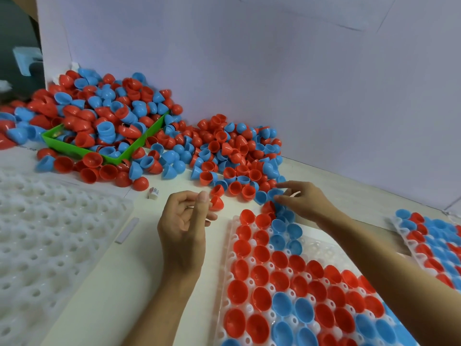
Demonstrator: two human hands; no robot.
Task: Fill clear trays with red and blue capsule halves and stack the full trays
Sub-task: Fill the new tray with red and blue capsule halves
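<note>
The left hand (183,221) is raised above the table (139,258), fingers curled, pinching one red capsule half (216,202) between thumb and fingertips. The right hand (303,199) reaches to the near edge of the loose pile (232,156), fingers bent, with its fingertips on blue halves (273,194) there; whether it grips one cannot be told.

The clear tray (239,293) being filled lies on the table below both hands. Red and blue halves sit open side up in most of its pockets; several pockets near its far right part show no half. A second tray (431,243), filled with red and blue halves, lies at the right edge, partly behind the right forearm.

A white stack of empty trays (42,233) lies at the left. A green bin (109,143), heaped with halves, sits at the back left against the white wall (274,71). A small white roll (153,193) and a flat white strip (127,231) lie on the table near the left hand.
</note>
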